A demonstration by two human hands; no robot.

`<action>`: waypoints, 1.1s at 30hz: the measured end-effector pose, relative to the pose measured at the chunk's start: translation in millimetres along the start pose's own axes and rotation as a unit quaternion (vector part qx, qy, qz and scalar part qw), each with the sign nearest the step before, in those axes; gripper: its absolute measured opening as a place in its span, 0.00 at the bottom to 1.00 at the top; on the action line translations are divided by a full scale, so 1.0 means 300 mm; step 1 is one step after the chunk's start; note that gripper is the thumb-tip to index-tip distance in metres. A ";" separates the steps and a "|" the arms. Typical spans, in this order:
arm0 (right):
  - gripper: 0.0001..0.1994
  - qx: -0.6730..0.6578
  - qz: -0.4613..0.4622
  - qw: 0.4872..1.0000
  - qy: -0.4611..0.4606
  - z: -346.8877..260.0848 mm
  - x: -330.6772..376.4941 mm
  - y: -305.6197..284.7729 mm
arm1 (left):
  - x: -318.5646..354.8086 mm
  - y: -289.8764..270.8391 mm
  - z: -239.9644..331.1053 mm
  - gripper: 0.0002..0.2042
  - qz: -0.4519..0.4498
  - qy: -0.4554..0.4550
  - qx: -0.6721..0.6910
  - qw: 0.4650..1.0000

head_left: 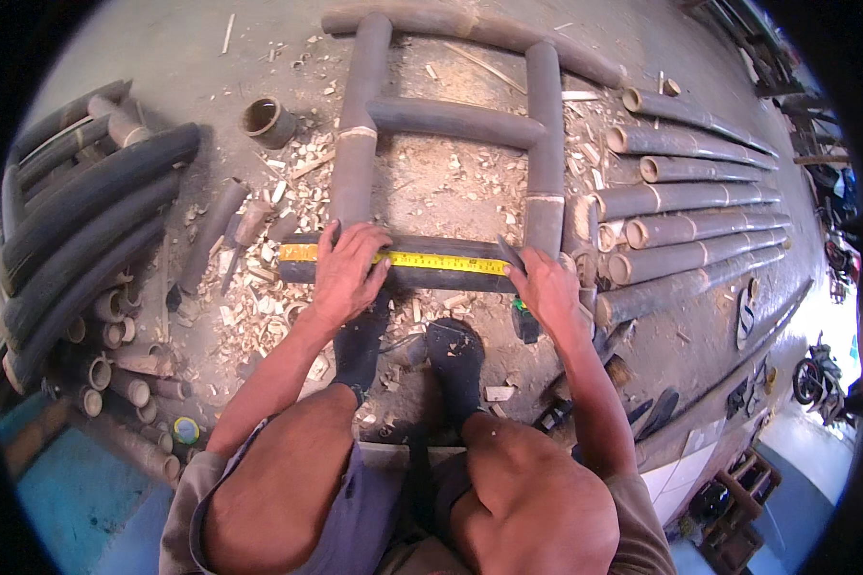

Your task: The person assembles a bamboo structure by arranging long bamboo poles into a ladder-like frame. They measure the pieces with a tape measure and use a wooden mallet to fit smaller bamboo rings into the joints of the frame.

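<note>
Person squats on concrete floor (163, 57), dark bamboo pole (408, 261) lying crosswise just in front of the feet, touching the ends of the frame uprights. Yellow tape measure (431, 260) stretched along the pole's top. Left hand (347, 273) lies flat, fingers spread, pressing tape onto pole near its left end. Right hand (547, 287) closed around a thin dark tool (510, 255), tip touching the tape's right end; tool type can't be resolved. Tape case (524, 321) sits on floor just below right hand.

Beyond the pole: bamboo frame (451, 120), two uprights, one crossbar, long piece across the far end. Wood chips (259, 316) scattered around it.

Containers: short bamboo ring section (267, 121) standing upright left of frame, hollow, contents not discernible. Cut bamboo tubes (690, 206) stacked right, open ends toward frame, bores look hollow. More dark poles (86, 230) stacked left, short offcuts (115, 374) below them
</note>
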State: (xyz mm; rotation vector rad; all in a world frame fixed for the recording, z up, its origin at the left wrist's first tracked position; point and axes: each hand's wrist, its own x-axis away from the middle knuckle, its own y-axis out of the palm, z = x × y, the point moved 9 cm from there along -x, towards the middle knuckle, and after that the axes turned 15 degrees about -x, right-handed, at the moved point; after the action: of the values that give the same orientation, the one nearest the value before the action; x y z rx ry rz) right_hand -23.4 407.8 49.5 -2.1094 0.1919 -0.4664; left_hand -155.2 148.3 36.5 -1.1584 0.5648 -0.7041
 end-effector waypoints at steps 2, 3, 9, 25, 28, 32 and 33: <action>0.16 -0.006 0.008 1.000 -0.010 -0.005 0.001 -0.004 | -0.002 0.003 -0.001 0.15 0.007 -0.004 0.006 1.000; 0.16 -0.009 0.010 1.000 -0.012 -0.006 0.002 -0.005 | -0.003 0.006 -0.006 0.14 0.006 -0.010 0.004 1.000; 0.15 -0.009 -0.001 1.000 0.021 0.010 0.004 0.005 | -0.001 0.005 -0.014 0.11 0.017 -0.014 0.030 0.999; 0.15 -0.030 0.028 0.999 0.022 0.006 0.015 -0.001 | -0.004 -0.007 -0.003 0.16 0.029 -0.022 0.021 0.999; 0.15 -0.033 0.030 0.999 0.020 0.005 0.013 0.002 | -0.001 -0.008 -0.006 0.15 0.038 -0.015 0.033 0.999; 0.16 -0.038 0.028 0.999 0.027 0.014 0.016 0.006 | 0.003 -0.009 -0.007 0.16 0.054 0.003 0.030 0.998; 0.16 -0.038 0.025 0.999 0.030 0.016 0.016 0.009 | 0.004 -0.006 -0.009 0.15 0.052 0.002 0.029 0.998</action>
State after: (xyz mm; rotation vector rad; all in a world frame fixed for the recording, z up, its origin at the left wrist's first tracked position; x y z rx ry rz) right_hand -17.0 408.5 46.1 -2.1602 0.3004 -0.5008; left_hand -156.9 145.2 37.4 -1.0659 0.5989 -0.6306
